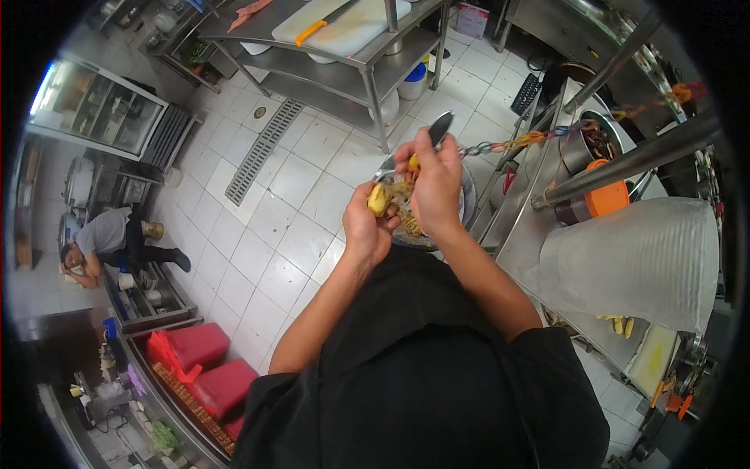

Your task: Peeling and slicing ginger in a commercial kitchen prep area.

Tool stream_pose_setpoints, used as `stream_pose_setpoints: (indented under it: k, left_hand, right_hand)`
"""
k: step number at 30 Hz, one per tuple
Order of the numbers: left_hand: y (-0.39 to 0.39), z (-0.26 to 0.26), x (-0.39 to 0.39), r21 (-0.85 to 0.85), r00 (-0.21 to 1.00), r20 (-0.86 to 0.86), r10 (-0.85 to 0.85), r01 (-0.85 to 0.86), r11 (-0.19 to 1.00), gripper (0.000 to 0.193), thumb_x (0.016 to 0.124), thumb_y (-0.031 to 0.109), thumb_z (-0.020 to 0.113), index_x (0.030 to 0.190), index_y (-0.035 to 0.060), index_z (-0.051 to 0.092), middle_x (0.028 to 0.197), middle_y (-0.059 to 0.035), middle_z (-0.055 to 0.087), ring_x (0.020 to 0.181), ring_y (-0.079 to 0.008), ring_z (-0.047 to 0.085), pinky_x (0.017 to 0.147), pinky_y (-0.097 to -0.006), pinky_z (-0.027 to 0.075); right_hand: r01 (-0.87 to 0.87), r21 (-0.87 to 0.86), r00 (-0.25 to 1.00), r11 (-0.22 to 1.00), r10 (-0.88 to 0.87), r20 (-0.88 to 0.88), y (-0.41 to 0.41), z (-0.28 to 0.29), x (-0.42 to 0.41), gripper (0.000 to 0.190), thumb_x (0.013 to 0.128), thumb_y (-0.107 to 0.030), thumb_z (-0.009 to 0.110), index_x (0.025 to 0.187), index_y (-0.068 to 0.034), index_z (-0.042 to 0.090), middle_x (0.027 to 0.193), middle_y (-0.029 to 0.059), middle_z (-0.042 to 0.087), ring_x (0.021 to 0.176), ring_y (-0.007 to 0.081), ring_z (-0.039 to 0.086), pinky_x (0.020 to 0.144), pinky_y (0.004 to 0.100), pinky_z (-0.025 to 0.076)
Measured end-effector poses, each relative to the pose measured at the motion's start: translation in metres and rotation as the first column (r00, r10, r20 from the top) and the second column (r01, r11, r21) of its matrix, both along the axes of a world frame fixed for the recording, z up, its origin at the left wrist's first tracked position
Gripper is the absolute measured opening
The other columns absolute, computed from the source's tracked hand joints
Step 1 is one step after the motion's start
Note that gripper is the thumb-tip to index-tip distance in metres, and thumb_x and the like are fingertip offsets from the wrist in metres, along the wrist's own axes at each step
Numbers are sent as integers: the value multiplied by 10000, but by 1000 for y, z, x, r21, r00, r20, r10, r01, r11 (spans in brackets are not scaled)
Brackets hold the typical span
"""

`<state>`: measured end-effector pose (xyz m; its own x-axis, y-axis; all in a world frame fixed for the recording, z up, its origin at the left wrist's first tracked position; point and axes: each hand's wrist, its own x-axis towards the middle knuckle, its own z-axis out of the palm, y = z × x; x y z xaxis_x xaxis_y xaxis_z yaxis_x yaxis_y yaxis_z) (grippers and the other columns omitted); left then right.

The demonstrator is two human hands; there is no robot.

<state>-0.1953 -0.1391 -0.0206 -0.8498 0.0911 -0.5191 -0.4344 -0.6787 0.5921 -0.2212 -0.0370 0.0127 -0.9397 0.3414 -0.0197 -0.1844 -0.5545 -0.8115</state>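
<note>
My left hand (368,225) holds a yellow piece of produce (379,200), with its fingers curled around it. Close by on the right, my right hand (436,182) is closed on a bladed tool (441,126), whose dark metal end sticks up past the fingers. A small yellow patch shows at its fingertips; what it is I cannot tell. Strings of pulp or peel blur between the hands. Beneath them, partly hidden, a round bin (469,193) contains yellowish scraps (413,225). A chain wound with coloured bands (515,142) runs from beside my right hand toward the upper right.
A steel table (375,53) ahead carries a white cutting board (351,35) and a yellow-handled knife (312,32). At right, a steel counter (521,234) bears a pot (592,140) and a large plastic bag (627,264). Red bins (225,384) stand left; a person (111,234) leans farther off.
</note>
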Motion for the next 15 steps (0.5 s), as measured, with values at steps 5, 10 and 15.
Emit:
stream_pose_setpoints:
  k: [5,10,15]
  left_hand:
    - [2,-2,0,-124,995,-47,84,-89,988,222,905,256,415,914,67,531,764,-50,575,571,-146,504,434,-264,304]
    - [5,-14,1,-155,981,-26,190,-192,969,218,896,242,399,923,67,525,760,-61,580,576,-143,512,416,-258,295]
    - [3,-19,0,-140,975,-13,223,-223,965,191,898,225,400,913,63,501,707,-58,533,524,-136,471,392,-256,275]
  right_hand:
    - [-117,-154,988,981,131,79,-14,-1,11,179,971,-240,504,945,-76,440,730,68,570,610,107,509,570,235,437]
    - [-87,-122,993,989,97,74,-21,-14,11,173,974,-227,497,966,-64,442,735,62,558,610,107,495,576,233,427]
    - [-58,37,995,998,54,89,-25,-16,10,173,971,-211,497,966,-47,441,717,59,553,604,106,487,574,239,424]
